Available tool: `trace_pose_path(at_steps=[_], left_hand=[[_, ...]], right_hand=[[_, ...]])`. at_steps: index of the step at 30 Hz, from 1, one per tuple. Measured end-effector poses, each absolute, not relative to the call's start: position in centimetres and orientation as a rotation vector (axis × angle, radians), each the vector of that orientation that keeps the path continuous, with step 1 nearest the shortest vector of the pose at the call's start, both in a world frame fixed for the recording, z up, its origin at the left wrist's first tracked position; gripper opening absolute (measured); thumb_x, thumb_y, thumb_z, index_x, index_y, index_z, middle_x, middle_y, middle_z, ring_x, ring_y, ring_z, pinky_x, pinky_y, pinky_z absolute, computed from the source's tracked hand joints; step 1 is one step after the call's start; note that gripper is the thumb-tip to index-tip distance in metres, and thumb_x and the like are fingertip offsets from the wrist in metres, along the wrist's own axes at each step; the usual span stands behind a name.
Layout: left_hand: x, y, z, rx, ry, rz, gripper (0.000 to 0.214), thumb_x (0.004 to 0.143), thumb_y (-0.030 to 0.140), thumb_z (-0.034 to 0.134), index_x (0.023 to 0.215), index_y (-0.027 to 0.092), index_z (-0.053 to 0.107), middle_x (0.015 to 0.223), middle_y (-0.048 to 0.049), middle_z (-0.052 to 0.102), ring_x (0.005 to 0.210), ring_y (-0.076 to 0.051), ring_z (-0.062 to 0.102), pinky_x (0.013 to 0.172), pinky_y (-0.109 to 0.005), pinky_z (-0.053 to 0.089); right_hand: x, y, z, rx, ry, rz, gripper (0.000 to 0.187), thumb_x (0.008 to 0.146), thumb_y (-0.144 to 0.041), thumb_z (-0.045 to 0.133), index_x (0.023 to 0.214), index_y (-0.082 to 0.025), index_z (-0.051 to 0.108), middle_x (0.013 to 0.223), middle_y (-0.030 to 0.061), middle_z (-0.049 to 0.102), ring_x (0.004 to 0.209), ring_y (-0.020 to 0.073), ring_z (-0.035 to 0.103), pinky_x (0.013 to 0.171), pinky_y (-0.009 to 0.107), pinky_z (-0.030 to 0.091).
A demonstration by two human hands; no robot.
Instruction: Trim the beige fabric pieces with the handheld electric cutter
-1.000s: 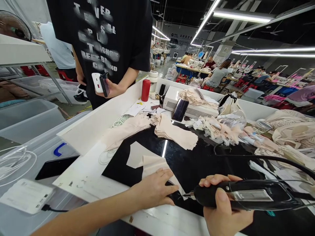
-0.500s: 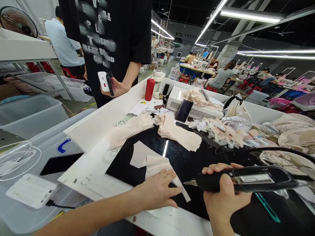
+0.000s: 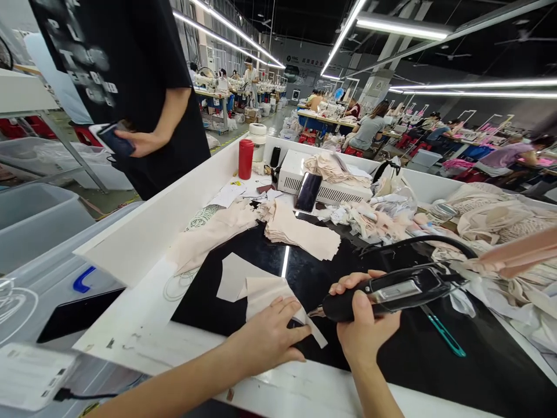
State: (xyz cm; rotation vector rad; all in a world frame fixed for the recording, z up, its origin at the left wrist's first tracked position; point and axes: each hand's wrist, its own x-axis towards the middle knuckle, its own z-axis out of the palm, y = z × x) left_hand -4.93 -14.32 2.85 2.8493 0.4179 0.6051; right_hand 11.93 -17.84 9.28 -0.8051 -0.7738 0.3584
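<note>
My left hand [image 3: 274, 331] lies flat with fingers spread on a beige fabric piece [image 3: 265, 291], pressing it against the black board [image 3: 204, 316]. A grey-beige flat piece [image 3: 237, 276] lies partly under that fabric. In my right hand [image 3: 365, 325] is a black handheld power tool [image 3: 391, 293] with a pointed metal tip. The tip is at the right edge of the fabric, close to my left fingers; I cannot tell whether it touches. A cord runs from the tool's back end. Teal tweezers [image 3: 444, 332] lie to the right of my right hand.
Behind the board are a stack of beige fabric pieces [image 3: 300, 229], a phone [image 3: 308, 191], a white vented box [image 3: 289, 174] and a red bottle [image 3: 246, 158]. Fabric scraps [image 3: 383, 217] heap up on the right. A person in a black shirt [image 3: 152, 58] stands beyond the table's left wall.
My right hand has brought the tool's tip left to the fabric edge. The view has turned right. The standing person's hand has tilted the held device.
</note>
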Motion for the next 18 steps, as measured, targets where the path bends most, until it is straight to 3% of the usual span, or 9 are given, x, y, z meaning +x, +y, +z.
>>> trace_pose_path(at_steps=[18], left_hand=[[-5.20,-14.21,3.58,2.887,0.400,0.516,0.055,0.090,0.048,0.077,0.134,0.019,0.063,0.145,-0.0227,0.055,0.139,-0.036,0.054,0.112,-0.055,0.050]], right_hand=[[12.43,-17.85,8.54,-0.793,-0.837,0.326,0.031,0.087,-0.026,0.076,0.113,-0.025,0.059,0.082,-0.0024,0.063,0.070,0.0133,0.062,0.063,0.029,0.059]])
